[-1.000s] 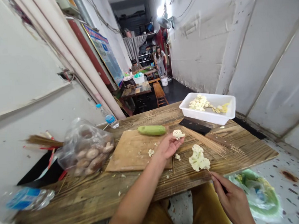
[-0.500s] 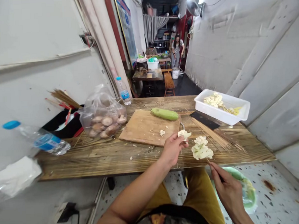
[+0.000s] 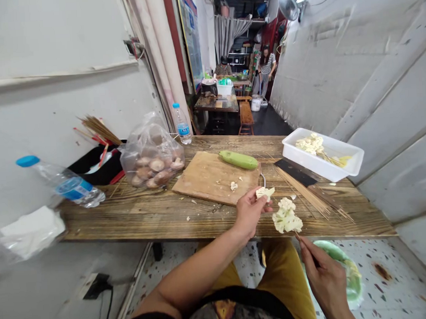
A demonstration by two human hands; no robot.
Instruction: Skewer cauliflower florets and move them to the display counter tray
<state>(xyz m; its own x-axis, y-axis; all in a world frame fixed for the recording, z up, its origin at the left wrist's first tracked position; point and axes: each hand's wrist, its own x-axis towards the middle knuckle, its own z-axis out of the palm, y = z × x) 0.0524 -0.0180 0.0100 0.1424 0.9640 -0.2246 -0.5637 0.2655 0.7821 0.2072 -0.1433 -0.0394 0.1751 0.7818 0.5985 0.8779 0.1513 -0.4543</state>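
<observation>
My left hand (image 3: 250,212) is closed on a small cauliflower floret (image 3: 264,193), pinched between thumb and fingers just off the near right corner of the cutting board (image 3: 203,177). In my right hand (image 3: 324,268) is a thin skewer (image 3: 297,234), gripped near the table's front edge. Cauliflower pieces (image 3: 286,216) are threaded on its upper end, a short way right of the floret. On the board lie a pale green gourd (image 3: 238,160) and a few cauliflower crumbs (image 3: 234,185).
A bundle of bare skewers (image 3: 303,192) lies beside a dark-bladed cleaver (image 3: 295,172). Behind stands a white tub (image 3: 343,171) with skewered cauliflower. Leftward are a bag of mushrooms (image 3: 154,165), water bottles (image 3: 65,185) and a black box (image 3: 98,169). Two people are in the background.
The view has shifted slightly, so the background sits further right. Both hands keep their holds, and the skewered cauliflower has turned a little and sits slightly lower.
</observation>
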